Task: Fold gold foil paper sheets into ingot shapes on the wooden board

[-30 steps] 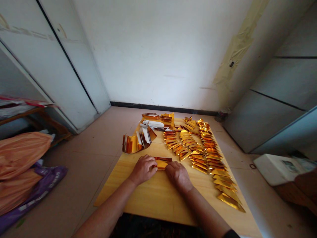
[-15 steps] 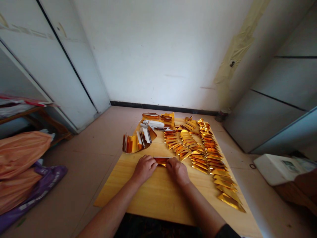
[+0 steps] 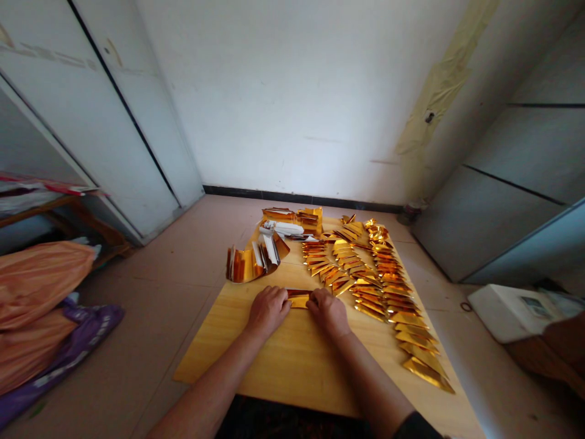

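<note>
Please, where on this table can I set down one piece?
The table is barest along the near edge, before the left hand, foil piece and right hand. A smaller patch lies beyond the left hand, below the curled foil. The far end and right side are crowded with gold triangles.

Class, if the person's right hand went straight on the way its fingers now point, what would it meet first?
The gold foil piece under the right hand's fingers, which seem already to touch it; the left hand lies just beyond.
</note>
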Motion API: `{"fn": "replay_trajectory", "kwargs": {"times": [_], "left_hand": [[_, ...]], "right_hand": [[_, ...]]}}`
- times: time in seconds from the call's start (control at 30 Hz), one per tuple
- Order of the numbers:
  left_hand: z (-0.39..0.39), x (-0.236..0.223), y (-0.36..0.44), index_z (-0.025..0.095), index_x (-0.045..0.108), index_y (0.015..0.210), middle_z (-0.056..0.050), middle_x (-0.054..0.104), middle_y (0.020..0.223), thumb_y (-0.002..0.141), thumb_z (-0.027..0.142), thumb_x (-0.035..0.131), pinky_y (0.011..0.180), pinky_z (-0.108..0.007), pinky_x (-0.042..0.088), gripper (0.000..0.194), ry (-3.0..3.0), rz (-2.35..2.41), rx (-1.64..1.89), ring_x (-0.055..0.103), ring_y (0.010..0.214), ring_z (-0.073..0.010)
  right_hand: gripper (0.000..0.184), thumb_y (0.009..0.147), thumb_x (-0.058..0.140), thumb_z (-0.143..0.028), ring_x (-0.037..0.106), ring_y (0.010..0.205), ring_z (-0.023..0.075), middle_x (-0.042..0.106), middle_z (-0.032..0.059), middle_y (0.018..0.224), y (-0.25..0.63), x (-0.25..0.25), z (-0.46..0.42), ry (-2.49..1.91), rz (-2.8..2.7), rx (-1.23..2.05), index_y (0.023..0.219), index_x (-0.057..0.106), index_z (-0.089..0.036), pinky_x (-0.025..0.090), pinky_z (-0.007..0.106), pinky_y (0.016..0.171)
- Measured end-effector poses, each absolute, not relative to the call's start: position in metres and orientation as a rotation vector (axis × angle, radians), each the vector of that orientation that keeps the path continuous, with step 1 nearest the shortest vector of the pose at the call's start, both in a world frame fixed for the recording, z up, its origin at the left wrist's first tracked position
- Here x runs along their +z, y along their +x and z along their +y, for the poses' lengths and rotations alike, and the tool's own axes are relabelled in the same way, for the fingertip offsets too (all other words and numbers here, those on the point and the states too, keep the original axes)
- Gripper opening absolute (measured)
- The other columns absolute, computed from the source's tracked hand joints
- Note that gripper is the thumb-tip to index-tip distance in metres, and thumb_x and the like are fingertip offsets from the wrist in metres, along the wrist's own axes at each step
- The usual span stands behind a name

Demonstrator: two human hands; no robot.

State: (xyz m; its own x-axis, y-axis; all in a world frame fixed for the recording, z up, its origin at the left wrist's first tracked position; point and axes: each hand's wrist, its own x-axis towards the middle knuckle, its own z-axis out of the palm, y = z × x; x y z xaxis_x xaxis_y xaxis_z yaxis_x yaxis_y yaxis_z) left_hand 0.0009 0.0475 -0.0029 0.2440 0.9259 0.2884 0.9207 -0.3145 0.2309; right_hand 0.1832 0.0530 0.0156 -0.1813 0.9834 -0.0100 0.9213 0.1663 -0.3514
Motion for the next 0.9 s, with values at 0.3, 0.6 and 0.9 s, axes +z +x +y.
{"fn": "replay_trajectory", "kwargs": {"times": [0.3,0.6,0.9], "left_hand": [[0.046,0.002,0.004,0.020,0.055,0.073,-0.003,0.061,0.078,0.081,0.019,0.055,0.070,-0.030,0.037,0.007,2.447,1.865,0.538,0.053,0.078,-0.0185],[0.043,0.000,0.008,0.020,0.057,0.081,-0.004,0.059,0.083,0.084,0.018,0.054,0.072,-0.031,0.036,0.005,2.526,1.898,0.527,0.051,0.083,-0.0196],[0.040,0.000,0.014,0.020,0.059,0.076,-0.004,0.058,0.082,0.088,0.019,0.051,0.069,-0.033,0.033,0.014,2.717,1.718,0.546,0.048,0.082,-0.0200]], "right_hand": [[0.011,0.088,0.051,-0.028,0.058,0.072,0.0112,0.062,0.0003,0.086,0.180,0.015,0.052,-1.901,-2.244,0.344,0.088,0.061,-0.022,0.031,0.021,0.059],[0.013,0.092,0.047,-0.022,0.054,0.090,0.0157,0.058,0.0047,0.097,0.174,0.013,0.043,-1.795,-2.326,0.082,0.090,0.060,-0.021,0.038,0.021,0.064],[0.019,0.090,0.044,-0.012,0.056,0.084,0.0149,0.061,0.0042,0.093,0.166,0.018,0.046,-1.735,-2.489,0.138,0.090,0.061,-0.020,0.040,0.021,0.066]]}}
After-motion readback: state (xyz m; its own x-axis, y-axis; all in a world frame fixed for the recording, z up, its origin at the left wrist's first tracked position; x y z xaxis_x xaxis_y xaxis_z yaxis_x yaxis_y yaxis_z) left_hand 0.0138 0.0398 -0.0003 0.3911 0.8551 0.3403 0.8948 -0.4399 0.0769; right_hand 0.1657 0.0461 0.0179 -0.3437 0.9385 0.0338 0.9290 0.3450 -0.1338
